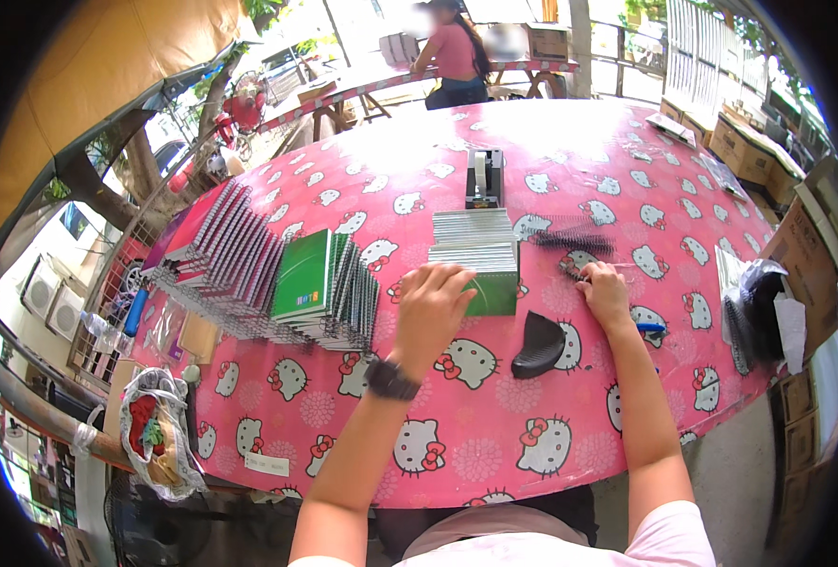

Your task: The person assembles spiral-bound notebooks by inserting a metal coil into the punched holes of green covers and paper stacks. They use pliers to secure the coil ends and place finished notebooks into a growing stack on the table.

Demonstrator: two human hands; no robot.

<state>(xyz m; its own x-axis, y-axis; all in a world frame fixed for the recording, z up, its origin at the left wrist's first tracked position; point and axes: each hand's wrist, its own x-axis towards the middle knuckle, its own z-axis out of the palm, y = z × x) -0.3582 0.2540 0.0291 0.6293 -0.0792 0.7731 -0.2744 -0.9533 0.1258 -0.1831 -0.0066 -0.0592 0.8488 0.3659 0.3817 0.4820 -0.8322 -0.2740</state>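
Note:
My left hand [434, 295] is closed on the left edge of a green-covered notebook [494, 294] at the near end of a stack of unbound pads [475, 236]. The pads show pale page edges. To the right, my right hand [605, 291] has its fingers pinched at a small dark thing [570, 271], too small to make out. Just beyond it lie several black spiral binding coils [575, 239]. A black wedge-shaped object [539, 345] rests between my forearms. Beside my right wrist is a blue-handled tool [651, 328], partly hidden.
Stacks of green spiral notebooks [303, 274] and purple-pink ones [213, 227] stand at left. A tape dispenser [485, 180] sits behind the pads. A clear bag of scraps [159, 430] hangs at the near left edge. Cardboard boxes [802, 255] line the right. Another person [457, 52] is beyond the table.

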